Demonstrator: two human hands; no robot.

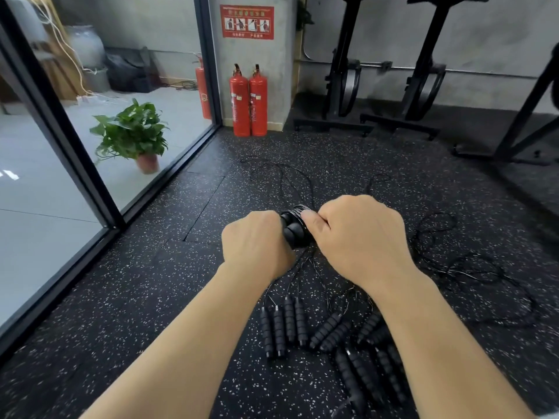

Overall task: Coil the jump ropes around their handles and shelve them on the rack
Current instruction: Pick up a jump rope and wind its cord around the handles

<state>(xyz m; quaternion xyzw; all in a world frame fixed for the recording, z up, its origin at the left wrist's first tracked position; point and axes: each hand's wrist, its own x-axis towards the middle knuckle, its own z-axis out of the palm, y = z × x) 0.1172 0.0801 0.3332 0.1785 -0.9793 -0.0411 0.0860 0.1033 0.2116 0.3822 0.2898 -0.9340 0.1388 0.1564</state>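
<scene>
My left hand (257, 246) grips a pair of black foam handles (292, 229) held side by side, their round ends pointing toward me. Thin black cord is wound several turns around them, and my right hand (360, 237) pinches that cord (298, 211) at the top of the coil. More cord trails from the coil down to the floor and away ahead. Below my arms, several other black jump-rope handles (287, 325) lie on the speckled rubber floor (151, 282), with loose tangled cords (472, 270) spread to the right. No rack is in view.
A glass wall with a black frame (99, 189) runs along the left, a potted plant (133, 137) behind it. Two red fire extinguishers (248, 101) stand at a concrete pillar ahead. Black exercise bikes (423, 71) and a stand's legs occupy the far right.
</scene>
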